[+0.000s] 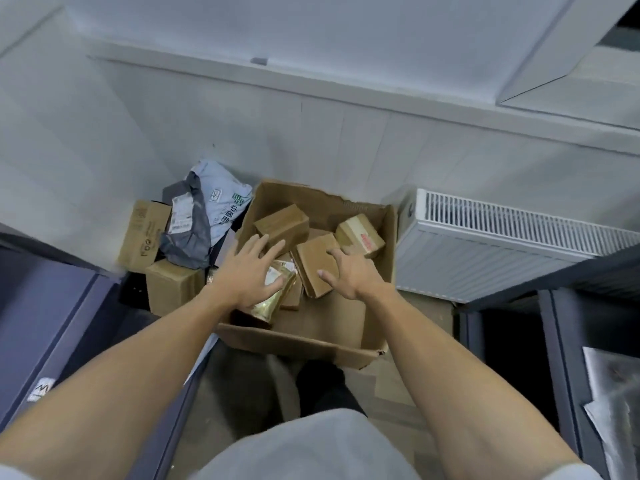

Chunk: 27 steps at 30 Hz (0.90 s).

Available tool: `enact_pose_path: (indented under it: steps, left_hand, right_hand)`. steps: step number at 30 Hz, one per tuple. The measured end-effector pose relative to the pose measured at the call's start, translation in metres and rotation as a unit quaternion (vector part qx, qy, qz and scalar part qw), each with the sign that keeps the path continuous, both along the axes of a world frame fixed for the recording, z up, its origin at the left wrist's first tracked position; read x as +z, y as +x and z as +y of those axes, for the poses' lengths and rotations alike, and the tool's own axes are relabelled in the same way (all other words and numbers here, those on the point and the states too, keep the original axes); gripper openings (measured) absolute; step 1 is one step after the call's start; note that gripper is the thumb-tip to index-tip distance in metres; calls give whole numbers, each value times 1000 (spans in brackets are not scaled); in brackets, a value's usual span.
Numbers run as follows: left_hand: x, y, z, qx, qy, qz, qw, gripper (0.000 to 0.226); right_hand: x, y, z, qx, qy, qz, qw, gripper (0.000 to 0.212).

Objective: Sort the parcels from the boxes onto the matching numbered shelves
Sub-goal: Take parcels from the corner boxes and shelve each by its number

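White panelled wall and bare floor: I have both hands down in the open cardboard box [294, 344], picking the next parcel.

My left hand [252, 271] hovers with fingers spread over a gold foil pouch [273, 301] at the box's near-left side, the thumb on or just above it. My right hand [349, 275] is splayed over a small brown carton [313, 263] in the box's middle, and I cannot tell if it touches. Neither hand grips anything yet. I judge the sort far from done: the box holds at least three more cartons, and left of it lie mailer bags [221, 199] and loose cartons [143, 233]. Dark shelf frames [52, 306] flank the box. A silvery packet [609, 393] lies on the shelving right of the box, and I can read no shelf numbers.
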<state>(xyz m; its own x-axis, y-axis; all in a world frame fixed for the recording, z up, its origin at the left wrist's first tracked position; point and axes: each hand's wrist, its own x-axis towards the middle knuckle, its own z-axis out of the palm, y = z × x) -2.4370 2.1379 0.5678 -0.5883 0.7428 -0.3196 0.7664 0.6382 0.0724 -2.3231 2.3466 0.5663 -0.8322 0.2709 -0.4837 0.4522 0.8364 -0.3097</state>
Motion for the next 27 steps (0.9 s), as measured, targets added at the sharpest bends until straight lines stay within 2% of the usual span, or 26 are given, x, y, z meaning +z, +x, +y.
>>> enact_pose_path:
  steps: [5,15,19,22,27]
  left_hand:
    - [-38,-18,22,48,-3,-42,998,89]
    - [-143,-18,-6,110,-38,-156,981,96]
    - [-199,-24,-8,96,-37,-159,982,93]
    - [-241,-29,-5,101,-9,-140,985,86]
    - [-299,-39,-4,84,1,-113,990,83]
  right_hand:
    - [-45,-34,19,14,-41,-23,999,62]
    - [-150,-39,8,0,-91,-107,990,56]
    - [-206,-33,5,-9,-92,-123,988,56]
    - [-248,-38,8,-12,-59,-131,990,53]
    - [-306,-59,9,-50,-10,-90,995,63]
